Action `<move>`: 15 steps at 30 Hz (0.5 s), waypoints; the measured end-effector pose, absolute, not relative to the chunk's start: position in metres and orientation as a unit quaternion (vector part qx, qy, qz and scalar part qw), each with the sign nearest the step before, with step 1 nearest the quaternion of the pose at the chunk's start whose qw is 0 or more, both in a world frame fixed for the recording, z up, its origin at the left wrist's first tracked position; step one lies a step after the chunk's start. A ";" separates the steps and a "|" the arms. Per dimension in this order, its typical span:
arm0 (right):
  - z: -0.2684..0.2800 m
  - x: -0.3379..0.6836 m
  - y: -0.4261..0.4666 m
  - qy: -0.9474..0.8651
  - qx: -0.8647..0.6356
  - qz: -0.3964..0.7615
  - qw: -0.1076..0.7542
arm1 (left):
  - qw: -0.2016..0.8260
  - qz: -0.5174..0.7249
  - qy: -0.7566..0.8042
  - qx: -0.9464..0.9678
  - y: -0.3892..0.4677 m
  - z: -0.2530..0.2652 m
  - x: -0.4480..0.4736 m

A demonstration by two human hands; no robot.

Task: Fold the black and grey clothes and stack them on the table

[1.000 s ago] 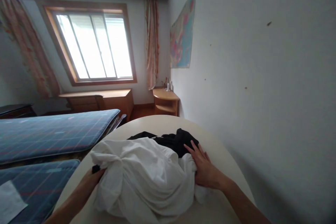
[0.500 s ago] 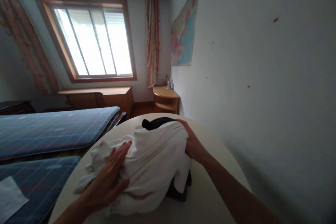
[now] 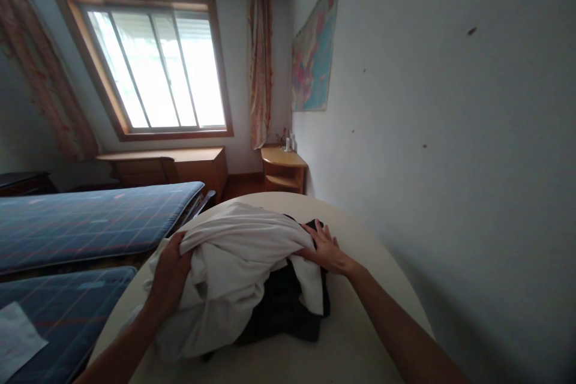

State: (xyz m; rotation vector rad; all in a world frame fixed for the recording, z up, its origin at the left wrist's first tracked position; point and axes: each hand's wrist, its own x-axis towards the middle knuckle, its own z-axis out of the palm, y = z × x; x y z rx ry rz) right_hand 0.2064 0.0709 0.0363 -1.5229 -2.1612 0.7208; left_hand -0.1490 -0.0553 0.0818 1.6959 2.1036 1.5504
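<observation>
A crumpled white shirt (image 3: 238, 240) lies bunched on a round cream table (image 3: 360, 324), with a short sleeve-like flap hanging at its right. Dark cloth (image 3: 279, 306) shows beneath and to the right of it. At the shirt's left side, my left hand (image 3: 173, 273) is closed on a fold, its fingertips partly hidden by the fabric. My right hand (image 3: 330, 249) rests at the right end, fingers spread over the dark cloth and its thumb side against the white fabric.
Two blue plaid mattresses (image 3: 103, 216) lie left of the table, the nearer with a white sheet (image 3: 18, 339) on it. The white wall (image 3: 450, 192) runs close along the right. Beyond are a desk (image 3: 198, 159), a corner shelf (image 3: 283, 159) and a window (image 3: 157, 72).
My left hand went from lying flat on the shirt to gripping its left side. The white fabric shifted left, baring more dark cloth. My right hand moved slightly down and spread its fingers.
</observation>
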 end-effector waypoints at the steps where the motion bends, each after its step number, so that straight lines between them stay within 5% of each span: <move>1: 0.032 0.201 0.073 -0.765 -0.545 0.273 0.206 | 0.030 0.505 0.675 0.537 -0.053 0.082 -0.145; 6: 0.015 0.167 0.067 -0.685 -0.510 0.409 0.321 | 0.090 0.431 0.637 0.633 -0.068 0.057 -0.127; 11: 0.017 0.137 0.040 -0.640 -0.391 0.498 0.435 | -0.048 0.390 0.558 0.731 -0.087 0.040 -0.129; 15: 0.020 0.145 0.029 -0.723 -0.377 0.443 0.373 | -0.115 0.335 0.515 0.781 -0.092 0.048 -0.137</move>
